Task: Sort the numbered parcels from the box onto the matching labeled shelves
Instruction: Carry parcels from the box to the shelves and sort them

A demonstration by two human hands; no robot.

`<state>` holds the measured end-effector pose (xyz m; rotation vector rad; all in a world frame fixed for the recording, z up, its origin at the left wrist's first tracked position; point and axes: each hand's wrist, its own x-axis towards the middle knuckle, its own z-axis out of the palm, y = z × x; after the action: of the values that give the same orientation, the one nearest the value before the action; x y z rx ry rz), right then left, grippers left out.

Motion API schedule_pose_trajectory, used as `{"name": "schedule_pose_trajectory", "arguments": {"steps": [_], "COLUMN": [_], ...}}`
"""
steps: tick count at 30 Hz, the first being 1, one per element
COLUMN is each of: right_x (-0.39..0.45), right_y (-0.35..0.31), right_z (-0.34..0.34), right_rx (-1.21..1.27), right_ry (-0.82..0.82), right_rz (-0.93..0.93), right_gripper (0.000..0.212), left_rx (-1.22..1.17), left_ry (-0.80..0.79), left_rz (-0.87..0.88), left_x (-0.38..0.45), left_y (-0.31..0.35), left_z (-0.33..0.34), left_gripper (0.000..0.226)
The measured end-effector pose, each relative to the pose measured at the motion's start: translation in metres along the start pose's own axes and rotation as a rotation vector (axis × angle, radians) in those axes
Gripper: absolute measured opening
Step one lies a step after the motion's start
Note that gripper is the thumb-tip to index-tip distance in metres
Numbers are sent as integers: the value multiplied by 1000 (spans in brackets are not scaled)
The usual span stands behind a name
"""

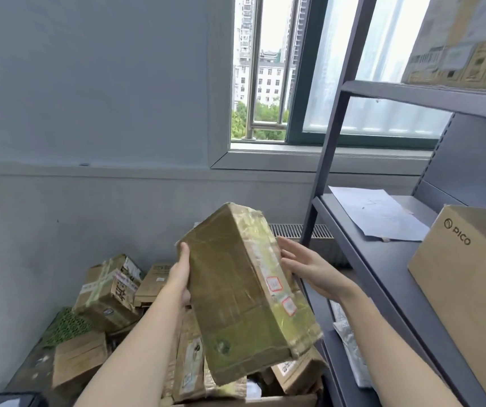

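A long brown taped parcel (236, 292) is held up, tilted, in the middle of the view, above the box of parcels (244, 402). Two small red-edged labels sit on its right side face. My left hand (180, 274) grips its left edge, thumb on the front face. My right hand (309, 265) is at the parcel's right side with fingers straight, touching or nearly touching it. The grey metal shelf unit (383, 259) stands at the right.
Several other cardboard parcels (109, 292) lie piled below and left. On the middle shelf lie a white sheet of paper (377, 212) and a PICO carton (468, 277). Another carton (465, 39) stands on the upper shelf. Window and wall behind.
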<state>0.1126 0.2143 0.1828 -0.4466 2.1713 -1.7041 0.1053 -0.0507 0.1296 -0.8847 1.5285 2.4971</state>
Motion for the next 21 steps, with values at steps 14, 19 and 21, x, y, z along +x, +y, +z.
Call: {"name": "schedule_pose_trajectory", "arguments": {"steps": [14, 19, 21], "right_x": [-6, -3, 3], "right_y": [5, 6, 5], "right_z": [27, 31, 33], "right_rx": [499, 621, 689], "right_ry": [-137, -70, -26], "right_rz": [316, 129, 112], "right_gripper": [27, 39, 35], "left_rx": [-27, 143, 360], "left_ry": [107, 369, 325], "left_rz": [70, 397, 453], "left_x": [4, -5, -15], "left_y": [-7, 9, 15], "left_z": [-15, 13, 27], "left_gripper": [71, 45, 44]}}
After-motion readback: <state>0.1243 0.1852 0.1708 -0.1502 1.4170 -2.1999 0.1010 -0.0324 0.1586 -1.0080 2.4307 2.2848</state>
